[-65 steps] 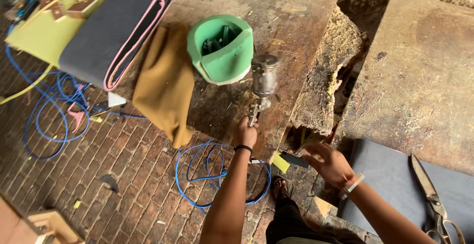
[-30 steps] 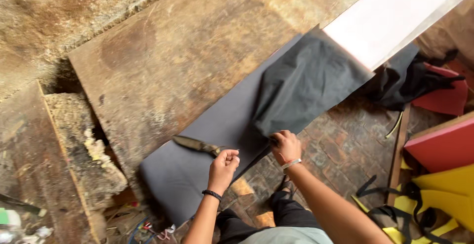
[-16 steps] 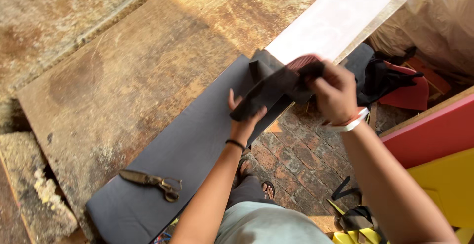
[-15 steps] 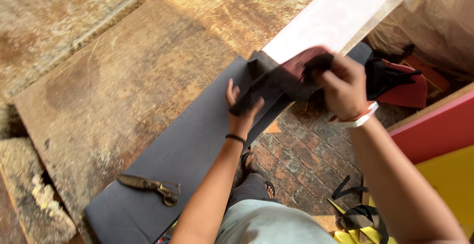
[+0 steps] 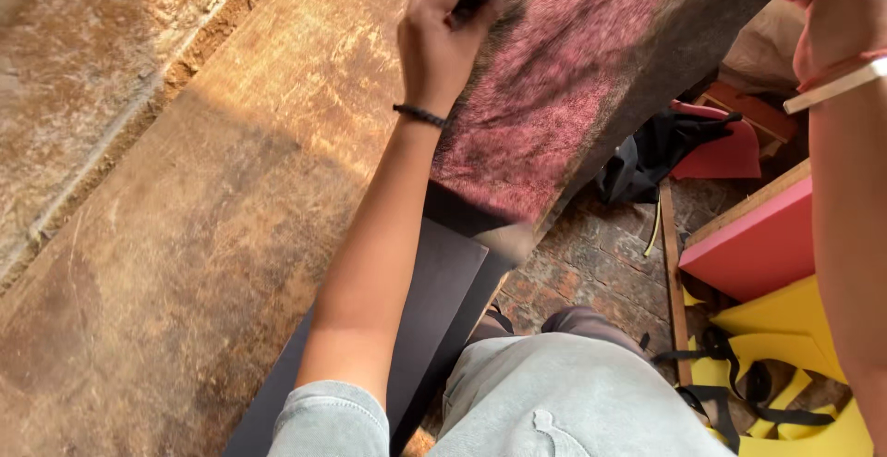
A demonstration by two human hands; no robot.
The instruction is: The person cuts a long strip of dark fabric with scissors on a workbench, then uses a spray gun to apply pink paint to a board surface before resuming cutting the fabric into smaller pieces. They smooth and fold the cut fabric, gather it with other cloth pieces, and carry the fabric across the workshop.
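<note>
A dark mesh fabric piece (image 5: 573,78), with red showing through it, is stretched up in front of me. My left hand (image 5: 443,41), with a black band on the wrist, grips its left edge. My right hand (image 5: 845,13), with a pale wristband, holds its right edge at the top right of the view. Under the fabric a dark grey sheet (image 5: 434,318) lies along the edge of the worn wooden table (image 5: 203,226).
To the right, on the brick floor (image 5: 601,263), lie a black bag (image 5: 647,152), a red foam board (image 5: 758,244), yellow foam pieces (image 5: 795,328) and black straps (image 5: 739,392). My grey-clad lap (image 5: 573,392) fills the bottom.
Both hands have lifted the fabric off the grey sheet and spread it out close to the camera. The view has shifted, so the scissors are out of sight.
</note>
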